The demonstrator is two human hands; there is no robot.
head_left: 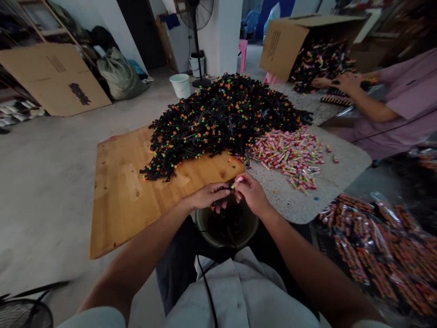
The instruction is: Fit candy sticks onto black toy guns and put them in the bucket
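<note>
My left hand (211, 195) is closed around a small black plastic piece with orange on it, mostly hidden by the fingers. In a pinch, my right hand (251, 193) holds a small pink-and-yellow wrapped candy (240, 179) against the left fingertips. Both hands meet above a bucket (200, 228) between my knees, with dark pieces inside. Just beyond them rises a big heap of black plastic pieces (218, 123) with orange and green tips. To its right lies a pile of small wrapped candies (290, 152), pink, white and yellow.
A wooden board (119, 182) and a speckled tabletop (341, 159) carry the piles. At the right, a co-worker's hands (344, 83) work beside a tipped cardboard box (283, 50). Filled plastic bags (375, 246) lie low at the right. A pale bucket (180, 85) stands behind the board.
</note>
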